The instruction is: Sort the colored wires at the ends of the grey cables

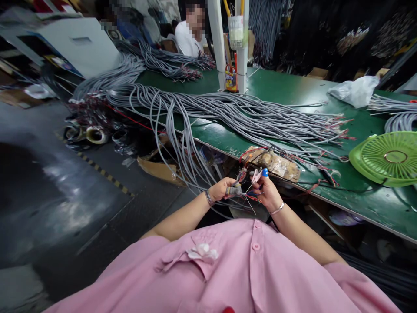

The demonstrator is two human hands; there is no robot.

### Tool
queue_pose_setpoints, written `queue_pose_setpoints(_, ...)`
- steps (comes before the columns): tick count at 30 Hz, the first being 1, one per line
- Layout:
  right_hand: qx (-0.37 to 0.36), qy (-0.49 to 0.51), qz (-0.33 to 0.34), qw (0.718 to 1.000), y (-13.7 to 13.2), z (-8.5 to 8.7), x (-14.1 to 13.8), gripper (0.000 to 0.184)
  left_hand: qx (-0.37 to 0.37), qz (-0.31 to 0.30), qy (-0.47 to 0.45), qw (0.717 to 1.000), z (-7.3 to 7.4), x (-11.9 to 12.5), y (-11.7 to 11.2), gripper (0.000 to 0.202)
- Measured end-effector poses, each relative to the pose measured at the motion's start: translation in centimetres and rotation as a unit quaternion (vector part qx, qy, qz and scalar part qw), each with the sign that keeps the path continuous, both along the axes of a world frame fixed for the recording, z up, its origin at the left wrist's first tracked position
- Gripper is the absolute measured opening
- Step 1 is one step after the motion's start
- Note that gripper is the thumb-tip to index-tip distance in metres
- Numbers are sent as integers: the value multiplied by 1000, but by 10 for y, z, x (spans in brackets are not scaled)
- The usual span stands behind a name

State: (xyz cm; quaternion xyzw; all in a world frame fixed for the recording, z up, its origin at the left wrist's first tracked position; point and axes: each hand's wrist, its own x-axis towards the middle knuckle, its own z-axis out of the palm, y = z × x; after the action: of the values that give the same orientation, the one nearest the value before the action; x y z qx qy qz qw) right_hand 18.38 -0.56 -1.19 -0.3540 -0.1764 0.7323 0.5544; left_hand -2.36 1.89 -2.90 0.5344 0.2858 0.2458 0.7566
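My left hand [223,190] is closed around the ends of a few grey cables [233,190], in front of my body at the bench edge. Thin coloured wires [252,198] fan out from these ends toward the right. My right hand [269,193], with a blue cover [265,172] on one fingertip, pinches a small pink clip-like tool [256,175] close to the wires. Whether its fingers also touch the wires cannot be made out. Just beyond the hands, a taped wooden block [276,165] lies at the bench edge.
Long grey cables [228,108] cover much of the green bench [276,84], some looping over its edge. A green fan [387,158] and a plastic bag [356,91] are at right. A white post [243,61] rises from the bench. Another person [189,37] sits behind. Cardboard [159,169] lies below.
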Motion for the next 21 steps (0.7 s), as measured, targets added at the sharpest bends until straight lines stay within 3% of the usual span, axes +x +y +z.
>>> queue_pose_setpoints(8, 2, -28, 60, 998, -13, -8, 13, 53, 20, -63, 9, 998, 20, -5, -13, 44)
queue_pose_setpoints(10, 1, -42, 59, 997, -18, -12, 17, 51, 6, -33, 3, 999, 23, -8, -20, 43)
queue_pose_setpoints(15, 55, -137, 64, 987, -34, -18, 23, 51, -72, 134, -85, 985, 26, -24, -28, 42)
queue_pose_setpoints(18, 142, -265, 57, 952, -46, -10, 25, 41, -91, 185, -136, 969, 32, -34, -31, 41)
queue_pose_setpoints(21, 250, -369, 21, 895, -57, 9, 23, 25, -86, 179, -125, 972, 39, -41, -34, 42)
